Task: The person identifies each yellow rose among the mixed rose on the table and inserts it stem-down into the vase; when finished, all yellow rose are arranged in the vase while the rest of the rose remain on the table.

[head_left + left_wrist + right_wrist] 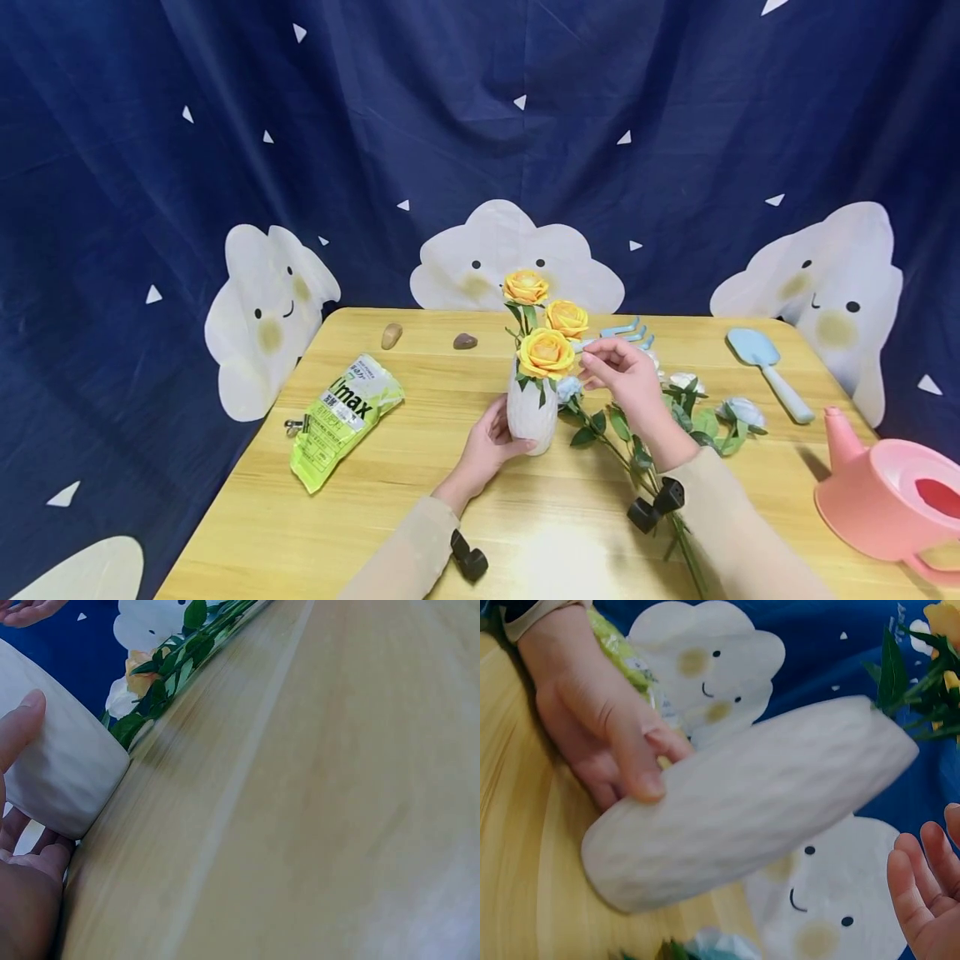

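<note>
A white textured vase [531,421] stands upright on the wooden table with several yellow roses [546,354] in it. My left hand [483,446] grips the vase low down; in the right wrist view the thumb of that left hand [604,727] presses its side. Beside the blooms, on their right, is my right hand [630,387], its fingers loosely bent. The right wrist view shows this right hand [930,896] apart from the vase, with nothing seen in it. Under the right forearm lie loose flower stems [637,467], partly hidden by the sleeve.
A pale blue flower [741,412] and a white one [686,382] lie at right. Behind are a blue hand rake [630,333] and a blue trowel [768,367]. A pink watering can [885,500] stands far right. At left are a green bag [348,421] and two stones [392,336].
</note>
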